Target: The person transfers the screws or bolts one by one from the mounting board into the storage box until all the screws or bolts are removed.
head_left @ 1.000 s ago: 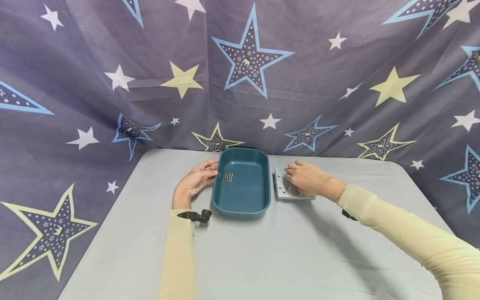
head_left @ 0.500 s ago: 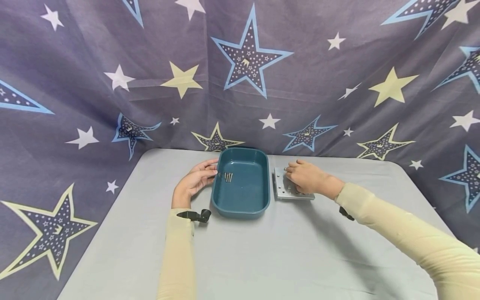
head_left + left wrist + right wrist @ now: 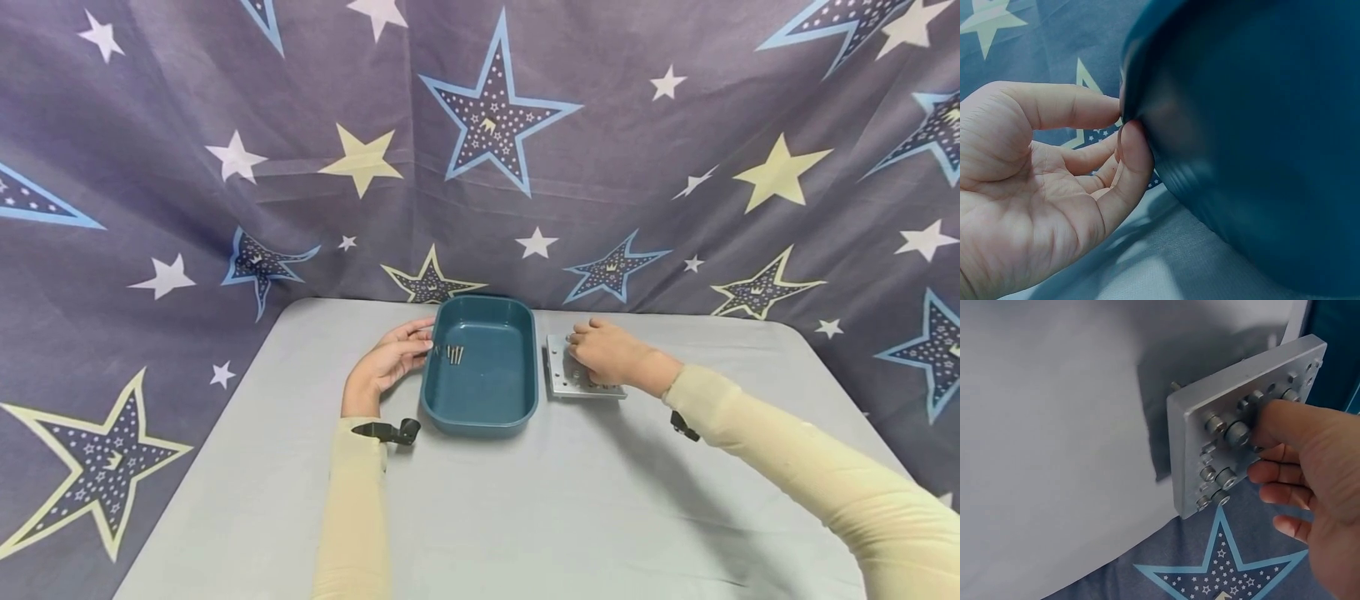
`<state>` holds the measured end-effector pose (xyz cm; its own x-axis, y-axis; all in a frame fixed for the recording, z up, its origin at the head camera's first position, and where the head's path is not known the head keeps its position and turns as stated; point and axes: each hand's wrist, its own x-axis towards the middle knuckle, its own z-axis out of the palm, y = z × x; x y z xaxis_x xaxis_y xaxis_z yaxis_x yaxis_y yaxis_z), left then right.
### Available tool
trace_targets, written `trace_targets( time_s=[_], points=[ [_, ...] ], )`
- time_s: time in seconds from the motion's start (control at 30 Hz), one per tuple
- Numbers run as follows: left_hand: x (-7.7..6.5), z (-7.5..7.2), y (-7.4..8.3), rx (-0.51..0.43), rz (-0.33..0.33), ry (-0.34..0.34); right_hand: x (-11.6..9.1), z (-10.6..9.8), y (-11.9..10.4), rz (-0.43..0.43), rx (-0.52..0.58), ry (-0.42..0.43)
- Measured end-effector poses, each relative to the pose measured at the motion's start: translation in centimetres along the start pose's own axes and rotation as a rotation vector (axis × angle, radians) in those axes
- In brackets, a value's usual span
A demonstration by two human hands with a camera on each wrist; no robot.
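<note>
While starry cloth hangs behind, pale table holds blue tub. Metal plate sits just right of tub. Left hand pinches tub's left edge, fingertips almost together. Right hand touches plate, fingers curled; cannot tell if bolt is held. Bolts stick up from plate.

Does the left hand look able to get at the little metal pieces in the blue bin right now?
Probably yes: the left hand holds the bin close to the metal pieces, and nothing covers them, though it may need to let go first.
</note>
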<state>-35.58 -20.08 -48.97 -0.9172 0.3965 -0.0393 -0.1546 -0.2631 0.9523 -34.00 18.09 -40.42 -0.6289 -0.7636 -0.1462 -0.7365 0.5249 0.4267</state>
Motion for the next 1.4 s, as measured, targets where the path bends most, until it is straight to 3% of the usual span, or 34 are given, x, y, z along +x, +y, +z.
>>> trace_targets(
  time_s=[1.4],
  points=[
    [-0.08,-0.02,-0.11,-0.016,0.007,0.002,0.22,-0.01,0.37,0.087,0.185,0.024]
  ],
)
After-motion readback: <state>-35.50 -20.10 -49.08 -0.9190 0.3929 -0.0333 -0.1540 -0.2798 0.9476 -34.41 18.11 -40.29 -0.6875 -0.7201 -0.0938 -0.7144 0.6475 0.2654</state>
